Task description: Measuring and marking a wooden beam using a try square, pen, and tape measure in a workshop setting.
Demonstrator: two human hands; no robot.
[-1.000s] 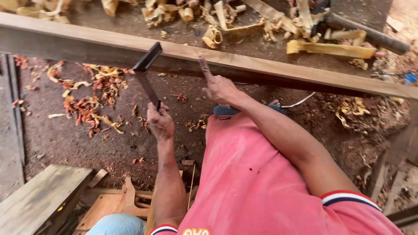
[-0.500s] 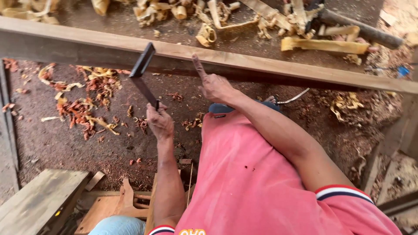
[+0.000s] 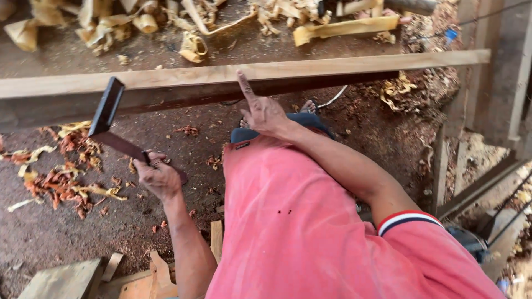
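Two hands: left hand [image 3: 158, 178] grips the square [image 3: 113, 124] mid-left; right hand [image 3: 266, 111], forefinger extended, touches the plank [image 3: 343, 66] edge, frame centre.

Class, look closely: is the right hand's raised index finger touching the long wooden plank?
Touching. The head view shows the right hand with its index fingertip resting against the near edge of the long wooden plank, no gap visible.

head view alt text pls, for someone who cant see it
Seen from above, a person in a pink shirt holds a dark try square in the left hand while the right hand points one finger at a long wooden beam. Wood shavings litter the ground.
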